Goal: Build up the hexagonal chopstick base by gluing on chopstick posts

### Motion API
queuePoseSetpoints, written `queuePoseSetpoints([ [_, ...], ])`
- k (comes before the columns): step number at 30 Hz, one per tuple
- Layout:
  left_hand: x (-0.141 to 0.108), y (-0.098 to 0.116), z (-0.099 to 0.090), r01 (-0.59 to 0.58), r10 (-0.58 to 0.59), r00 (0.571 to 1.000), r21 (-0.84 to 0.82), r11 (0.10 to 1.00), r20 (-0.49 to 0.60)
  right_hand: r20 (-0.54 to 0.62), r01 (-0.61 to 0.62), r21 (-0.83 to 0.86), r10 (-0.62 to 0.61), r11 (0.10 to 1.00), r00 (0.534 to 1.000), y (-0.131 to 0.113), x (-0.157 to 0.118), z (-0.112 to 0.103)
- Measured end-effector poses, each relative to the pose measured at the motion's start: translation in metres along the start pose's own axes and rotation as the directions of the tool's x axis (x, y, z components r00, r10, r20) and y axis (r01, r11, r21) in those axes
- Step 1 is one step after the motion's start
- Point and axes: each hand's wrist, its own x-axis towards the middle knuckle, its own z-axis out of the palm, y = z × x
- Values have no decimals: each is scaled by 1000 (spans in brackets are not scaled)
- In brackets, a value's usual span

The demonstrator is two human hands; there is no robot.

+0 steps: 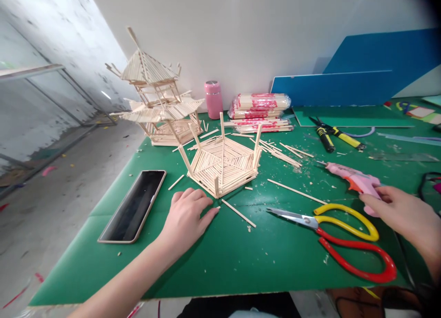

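Observation:
My left hand (189,212) rests on the green table at the front edge of a hexagonal stick platform (223,164). Its thumb and index finger are apart, with the fingertips by the platform's front corner. Upright sticks rise from the platform's corners, the front one shorter than the others. At the right, my right hand (403,212) is closed round the handle of a pink glue gun (354,178), which lies low over the table with its nozzle toward the left. A loose stick (239,213) lies just right of my left hand.
A tiered stick pagoda (155,111) stands back left, a phone (134,205) lies left. Scissors (310,220) lie between my hands. Behind are a pink bottle (214,100), wrapped stick bundles (260,107) and pliers (336,133). Loose sticks (279,153) lie right of the platform.

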Motion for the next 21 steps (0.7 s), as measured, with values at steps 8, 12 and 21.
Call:
queuePoseSetpoints([
  [8,13,0,10,63,-70,983,-46,997,-172,127,-75,101,62,992,990,-9,-9,-10],
  [12,17,-1,14,76,-116,975,-208,975,-188,104,-76,115,64,990,992,-6,-8,-5],
  [21,24,0,21,60,-150,953,-320,946,-265,-302,106,73,-79,992,950,-22,-42,-13],
])
